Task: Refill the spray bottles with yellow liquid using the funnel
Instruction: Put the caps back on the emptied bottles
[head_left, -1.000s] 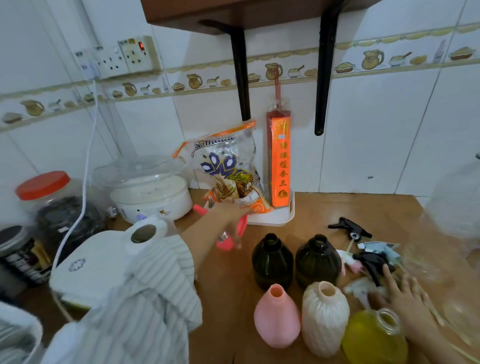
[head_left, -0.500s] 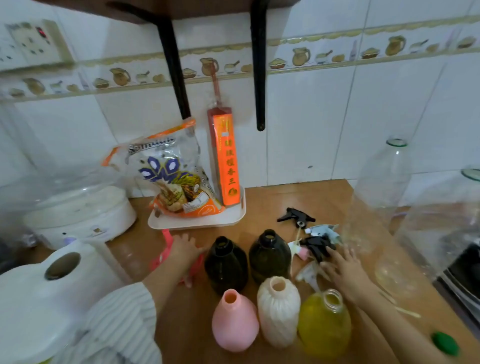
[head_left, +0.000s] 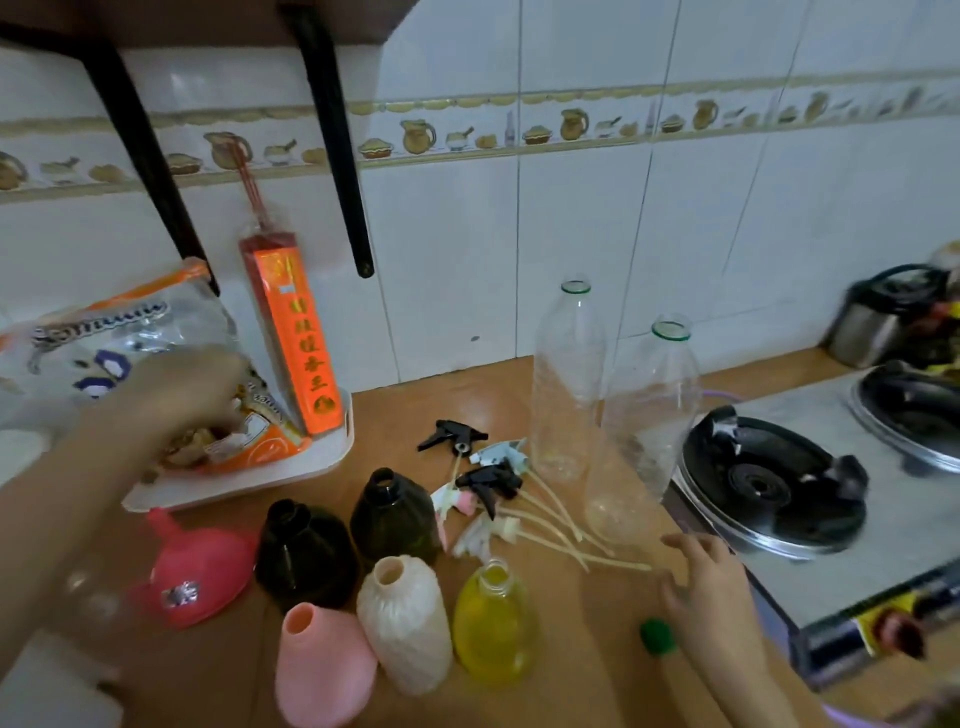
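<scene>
White glazed wall tiles (head_left: 597, 260) rise behind the wooden bench (head_left: 597, 649), crossed by a border strip (head_left: 519, 135) of painted jugs and bowls; a dark shelf (head_left: 208, 21) hangs overhead on two black brackets (head_left: 337, 145); at the right a steel gas stove (head_left: 841, 545) adjoins the bench; the light is soft and even.

The tall orange box (head_left: 296, 338) at ten o'clock carries a column of red Chinese characters. The lettering on the plastic bag (head_left: 104, 332) beside it is too blurred to read.

head view — worn high | faces forward-down | close over counter (head_left: 597, 675)
</scene>
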